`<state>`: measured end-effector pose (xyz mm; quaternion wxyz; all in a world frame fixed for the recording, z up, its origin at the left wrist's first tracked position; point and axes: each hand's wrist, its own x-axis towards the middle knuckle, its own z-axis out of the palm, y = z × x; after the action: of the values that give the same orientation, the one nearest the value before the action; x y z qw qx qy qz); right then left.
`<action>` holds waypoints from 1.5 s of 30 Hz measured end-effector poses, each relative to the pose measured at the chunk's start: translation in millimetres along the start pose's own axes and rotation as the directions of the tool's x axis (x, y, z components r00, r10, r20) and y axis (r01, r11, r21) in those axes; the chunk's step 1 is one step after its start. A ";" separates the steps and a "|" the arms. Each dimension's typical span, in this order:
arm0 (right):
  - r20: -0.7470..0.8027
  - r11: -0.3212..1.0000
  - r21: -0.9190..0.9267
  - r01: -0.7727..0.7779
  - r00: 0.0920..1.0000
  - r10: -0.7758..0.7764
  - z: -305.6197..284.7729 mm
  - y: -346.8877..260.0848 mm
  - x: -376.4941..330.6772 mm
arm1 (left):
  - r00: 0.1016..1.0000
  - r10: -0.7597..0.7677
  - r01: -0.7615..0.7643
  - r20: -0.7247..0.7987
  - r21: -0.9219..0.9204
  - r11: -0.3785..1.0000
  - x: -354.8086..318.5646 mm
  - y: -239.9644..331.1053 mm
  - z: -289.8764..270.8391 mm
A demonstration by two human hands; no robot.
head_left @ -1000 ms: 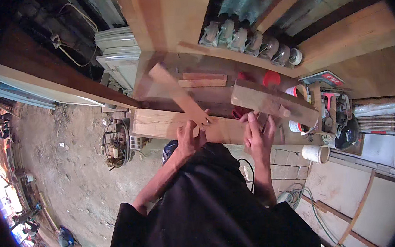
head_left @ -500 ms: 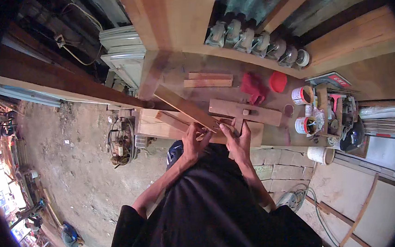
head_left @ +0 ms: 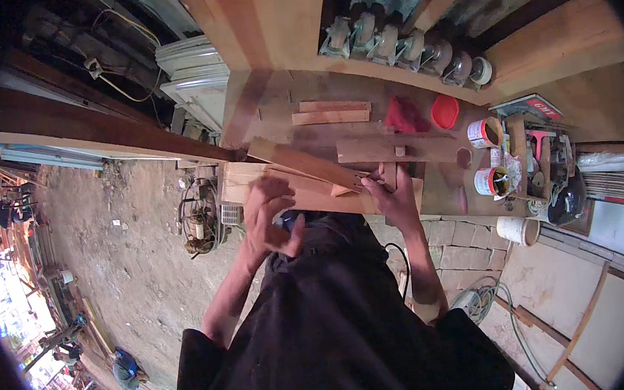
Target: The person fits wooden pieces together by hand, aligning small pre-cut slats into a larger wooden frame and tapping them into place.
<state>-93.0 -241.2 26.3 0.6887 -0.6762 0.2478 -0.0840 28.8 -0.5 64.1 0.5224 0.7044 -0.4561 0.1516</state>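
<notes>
A long flat wooden strip slants over the bench, its near end at my right hand. That hand is closed, thumb and fingers pinching the strip's end, where small dark marks or pins show. A short flat wooden piece stands out between the same hand's fingers. My left hand is raised off the wood in front of my body, its fingers loosely bent, thumb apart, nothing in it. Under the strip lies a wide pale board. Beyond the right hand rests a brownish board with a small wooden block.
Two short wooden strips, a red cloth and a red lid lie farther back. Open cans and a wooden tool box stand at the right. Several caster wheels line the shelf.
My left hand has let go of the strip and drawn back to the left and up. My right hand has shifted slightly right, still gripping the strip's end.
</notes>
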 end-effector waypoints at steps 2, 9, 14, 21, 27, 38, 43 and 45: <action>0.062 0.997 0.062 -0.038 0.997 0.034 -0.3 -3.2 1.0 | 0.996 0.067 -0.068 0.056 0.020 0.997 29.3 -3.0 3.8; -0.006 0.998 0.037 0.048 0.999 -0.048 -5.7 -4.8 -4.4 | 0.797 -0.157 0.174 0.583 0.027 0.984 58.5 -5.8 45.3; -0.060 0.992 0.069 0.101 0.993 -0.097 -1.2 7.5 -2.4 | 0.859 -0.177 0.164 0.480 0.069 0.984 49.0 -8.9 55.6; -0.226 0.997 0.079 0.007 0.974 0.011 -28.2 -10.2 -11.4 | 0.814 -0.068 0.045 0.577 0.055 0.997 47.3 -2.9 64.0; -0.410 0.757 -0.576 0.307 0.693 -0.593 -84.5 16.5 -5.5 | 0.811 -0.077 0.162 0.579 -0.097 0.982 38.1 -7.9 71.8; -0.491 0.980 0.148 -0.135 0.850 0.191 -112.7 3.8 -36.2 | 0.743 -0.265 0.396 0.615 -0.084 0.915 55.1 2.2 56.6; -0.491 0.902 0.431 0.026 0.846 0.210 -89.1 -21.0 -52.9 | 0.760 -0.183 0.374 0.624 -0.189 0.908 59.0 -5.1 58.9; -0.485 0.857 0.515 0.036 0.836 0.257 -84.6 -27.4 -64.7 | 0.712 -0.198 0.443 0.674 -0.213 0.871 59.6 -4.3 57.8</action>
<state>-181.3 -289.3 70.9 0.7469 -0.4052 0.4401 -0.2904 49.0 -79.7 79.1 0.4764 0.6748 -0.4922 -0.2747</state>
